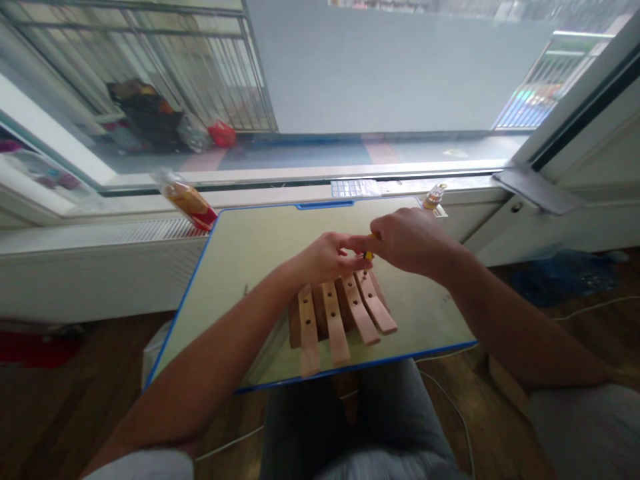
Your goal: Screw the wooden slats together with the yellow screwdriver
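Observation:
My right hand (406, 239) is closed around a screwdriver (369, 255), a small one with a yellow and black handle. It stands nearly upright over the upper end of the rightmost wooden slat (379, 312), where a screw (365, 275) shows. From the left, my left hand (331, 256) reaches in, its thumb and forefinger closed about the lower part of the screwdriver. Several pale slats fan toward me across a darker wooden block (295, 328), each with dark screws or holes along it. The slats' far ends are partly hidden under my left hand.
The work lies on a pale blue-edged folding table (260, 233) above my knees. A small bottle (434, 196) stands at its far right corner, and a red-and-yellow package (189, 203) leans at the far left. Behind are a windowsill and a radiator (125, 260). White cables cross the floor.

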The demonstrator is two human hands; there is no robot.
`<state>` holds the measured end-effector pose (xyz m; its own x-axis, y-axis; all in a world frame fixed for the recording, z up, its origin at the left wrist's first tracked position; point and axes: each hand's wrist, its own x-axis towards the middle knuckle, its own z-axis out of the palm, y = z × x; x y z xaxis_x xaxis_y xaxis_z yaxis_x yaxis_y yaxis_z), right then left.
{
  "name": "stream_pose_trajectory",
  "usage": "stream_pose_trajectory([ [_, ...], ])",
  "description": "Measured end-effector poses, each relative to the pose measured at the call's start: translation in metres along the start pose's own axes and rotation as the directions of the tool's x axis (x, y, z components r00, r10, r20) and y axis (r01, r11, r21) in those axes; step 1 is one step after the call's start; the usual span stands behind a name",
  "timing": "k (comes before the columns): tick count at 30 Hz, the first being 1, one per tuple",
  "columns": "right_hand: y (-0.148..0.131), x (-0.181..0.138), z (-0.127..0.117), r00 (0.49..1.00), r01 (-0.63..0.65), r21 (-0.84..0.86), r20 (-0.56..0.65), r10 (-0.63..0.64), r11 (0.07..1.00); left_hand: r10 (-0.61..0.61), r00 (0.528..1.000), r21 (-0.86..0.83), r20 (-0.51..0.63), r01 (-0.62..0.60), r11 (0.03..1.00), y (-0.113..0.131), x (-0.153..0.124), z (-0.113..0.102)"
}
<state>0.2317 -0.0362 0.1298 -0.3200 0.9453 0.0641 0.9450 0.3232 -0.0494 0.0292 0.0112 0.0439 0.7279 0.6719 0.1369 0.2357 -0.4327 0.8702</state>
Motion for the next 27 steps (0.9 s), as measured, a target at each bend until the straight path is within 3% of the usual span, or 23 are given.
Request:
stream_pose_trajectory([
  [6, 0.009, -0.02, -0.024, 0.962, 0.227, 0.238, 0.1, -0.256, 0.945, 0.01, 1.0, 0.0, 0.0, -0.01, 1.0, 0.021, -0.01, 0.007],
  [11, 0.01, -0.023, -0.026, 0.951, 0.272, 0.221, 0.086, -0.296, 0.937, 0.016, 1.0, 0.03, -0.001, -0.016, 0.999, 0.025, -0.011, 0.01],
  [21, -0.005, -0.028, -0.011, 0.995, 0.1, 0.028, -0.012, -0.1, 0.995, 0.053, 0.999, 0.03, -0.009, -0.052, 0.998, 0.025, -0.011, 0.01],
  [27, -0.001, -0.035, 0.006, 0.998, -0.034, 0.075, -0.054, 0.038, 0.997, 0.06, 0.998, 0.021, -0.008, -0.06, 0.998, 0.027, -0.009, 0.014],
])
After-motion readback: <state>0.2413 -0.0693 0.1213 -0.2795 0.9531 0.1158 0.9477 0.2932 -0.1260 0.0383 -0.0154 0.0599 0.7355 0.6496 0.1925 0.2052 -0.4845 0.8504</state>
